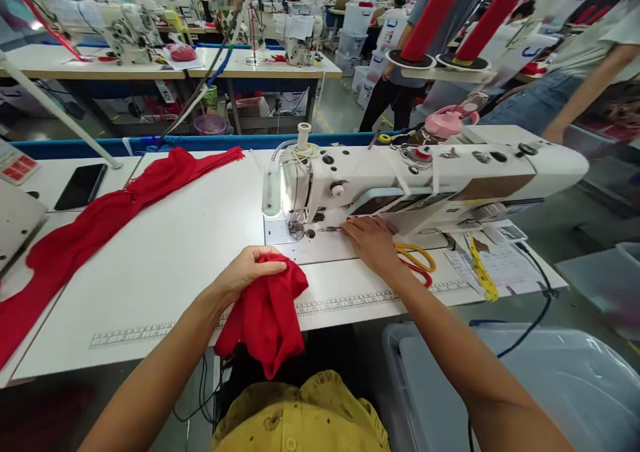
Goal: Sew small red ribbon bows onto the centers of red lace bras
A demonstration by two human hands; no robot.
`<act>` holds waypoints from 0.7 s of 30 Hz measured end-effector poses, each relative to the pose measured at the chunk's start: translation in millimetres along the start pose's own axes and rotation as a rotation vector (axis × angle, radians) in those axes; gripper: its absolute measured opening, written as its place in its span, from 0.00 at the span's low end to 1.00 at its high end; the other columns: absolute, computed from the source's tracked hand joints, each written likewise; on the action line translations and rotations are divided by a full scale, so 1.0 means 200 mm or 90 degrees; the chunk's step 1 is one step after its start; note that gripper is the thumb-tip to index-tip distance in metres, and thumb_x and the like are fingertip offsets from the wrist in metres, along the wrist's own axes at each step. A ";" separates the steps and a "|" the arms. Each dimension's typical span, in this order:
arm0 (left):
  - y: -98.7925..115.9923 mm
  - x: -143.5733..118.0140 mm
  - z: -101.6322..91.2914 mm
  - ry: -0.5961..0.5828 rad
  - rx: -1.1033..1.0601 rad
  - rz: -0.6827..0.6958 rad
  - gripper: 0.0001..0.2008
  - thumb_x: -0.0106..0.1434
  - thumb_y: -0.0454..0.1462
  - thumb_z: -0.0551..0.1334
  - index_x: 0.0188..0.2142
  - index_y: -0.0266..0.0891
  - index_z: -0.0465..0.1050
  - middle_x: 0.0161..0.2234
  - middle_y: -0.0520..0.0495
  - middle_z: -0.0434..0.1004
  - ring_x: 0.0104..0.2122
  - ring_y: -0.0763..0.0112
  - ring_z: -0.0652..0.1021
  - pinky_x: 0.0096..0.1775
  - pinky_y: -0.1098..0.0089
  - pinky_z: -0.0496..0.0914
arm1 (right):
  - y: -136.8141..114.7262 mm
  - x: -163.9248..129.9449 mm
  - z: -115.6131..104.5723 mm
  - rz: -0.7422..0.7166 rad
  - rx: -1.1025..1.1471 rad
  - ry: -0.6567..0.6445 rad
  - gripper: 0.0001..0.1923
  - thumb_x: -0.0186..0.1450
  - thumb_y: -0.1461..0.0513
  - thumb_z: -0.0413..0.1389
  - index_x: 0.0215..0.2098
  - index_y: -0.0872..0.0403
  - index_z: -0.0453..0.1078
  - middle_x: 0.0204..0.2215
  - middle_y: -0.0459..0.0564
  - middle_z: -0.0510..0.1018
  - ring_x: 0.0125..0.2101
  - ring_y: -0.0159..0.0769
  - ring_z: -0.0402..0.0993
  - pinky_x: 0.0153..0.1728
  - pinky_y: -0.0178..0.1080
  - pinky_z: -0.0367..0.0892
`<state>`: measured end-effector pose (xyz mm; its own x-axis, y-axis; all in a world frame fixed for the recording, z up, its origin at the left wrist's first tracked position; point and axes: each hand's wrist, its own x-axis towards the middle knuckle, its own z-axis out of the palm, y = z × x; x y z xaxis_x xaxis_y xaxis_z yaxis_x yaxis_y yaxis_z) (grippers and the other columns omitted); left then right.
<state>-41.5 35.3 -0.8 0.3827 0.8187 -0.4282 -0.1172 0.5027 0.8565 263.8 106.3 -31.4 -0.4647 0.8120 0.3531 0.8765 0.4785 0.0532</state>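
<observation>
My left hand (247, 270) grips a bunched piece of red fabric (267, 312) that hangs over the front edge of the white sewing table (175, 252). My right hand (373, 241) lies flat on the table under the arm of the white sewing machine (425, 172), its fingertips touching a small metal tool (331, 229) just right of the needle plate (296, 231). Yellow and red-handled scissors (417, 263) lie right beside that hand. A long strip of red fabric (100, 219) lies across the left of the table.
A black phone (80, 187) rests at far left. A yellow tape measure (481, 272) and papers lie at right. Two red thread cones (430, 19) stand behind the machine. A grey plastic bin (500, 385) sits at lower right. People stand in the aisle behind.
</observation>
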 end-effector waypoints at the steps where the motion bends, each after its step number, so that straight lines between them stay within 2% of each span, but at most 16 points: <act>1: 0.00 0.00 0.00 0.000 0.001 0.003 0.12 0.53 0.40 0.74 0.29 0.35 0.76 0.25 0.52 0.76 0.24 0.78 0.73 0.28 0.78 0.66 | -0.01 0.00 -0.01 -0.001 -0.004 0.001 0.13 0.71 0.66 0.48 0.44 0.55 0.75 0.42 0.53 0.82 0.45 0.46 0.74 0.49 0.46 0.60; 4: 0.00 0.00 0.00 0.001 0.005 0.000 0.12 0.53 0.40 0.74 0.29 0.35 0.76 0.26 0.51 0.76 0.25 0.78 0.73 0.28 0.77 0.66 | -0.08 -0.02 -0.06 0.031 0.038 0.007 0.13 0.71 0.66 0.45 0.42 0.57 0.73 0.39 0.58 0.81 0.42 0.46 0.74 0.45 0.45 0.63; 6: 0.00 0.00 0.00 0.003 0.009 -0.005 0.12 0.53 0.40 0.74 0.29 0.35 0.76 0.26 0.51 0.76 0.25 0.77 0.73 0.28 0.77 0.66 | -0.16 -0.06 -0.11 0.061 0.148 -0.007 0.13 0.72 0.66 0.43 0.43 0.56 0.70 0.39 0.57 0.80 0.39 0.44 0.75 0.41 0.42 0.65; 9: 0.00 0.00 0.00 -0.001 0.003 -0.008 0.11 0.53 0.40 0.74 0.29 0.35 0.77 0.26 0.51 0.76 0.24 0.77 0.73 0.28 0.76 0.65 | -0.29 -0.11 -0.20 0.080 0.373 -0.090 0.10 0.73 0.62 0.42 0.45 0.52 0.65 0.36 0.50 0.79 0.34 0.36 0.75 0.35 0.36 0.65; 12: 0.00 0.00 0.00 -0.003 -0.008 -0.001 0.12 0.53 0.40 0.74 0.31 0.35 0.78 0.27 0.51 0.77 0.25 0.76 0.74 0.30 0.76 0.67 | -0.40 -0.13 -0.28 0.092 0.486 -0.198 0.10 0.74 0.54 0.46 0.39 0.49 0.63 0.25 0.40 0.72 0.24 0.32 0.67 0.28 0.33 0.60; 15: 0.00 0.01 0.00 -0.004 -0.012 -0.005 0.12 0.52 0.40 0.74 0.32 0.36 0.78 0.28 0.50 0.79 0.26 0.75 0.75 0.31 0.75 0.68 | -0.47 -0.13 -0.32 0.076 0.493 -0.224 0.15 0.73 0.51 0.47 0.32 0.50 0.62 0.19 0.38 0.64 0.20 0.30 0.60 0.25 0.33 0.53; 21: 0.00 0.01 0.00 -0.001 -0.011 -0.008 0.12 0.52 0.40 0.74 0.32 0.36 0.79 0.27 0.50 0.78 0.26 0.75 0.75 0.30 0.74 0.67 | -0.51 -0.11 -0.30 0.036 0.384 -0.163 0.16 0.75 0.52 0.45 0.32 0.50 0.63 0.21 0.41 0.70 0.21 0.30 0.63 0.26 0.34 0.50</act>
<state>-40.4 36.0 -1.8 0.3852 0.8119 -0.4386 -0.1278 0.5177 0.8460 192.8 19.0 11.0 -0.5009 0.8594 0.1029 0.7107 0.4762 -0.5178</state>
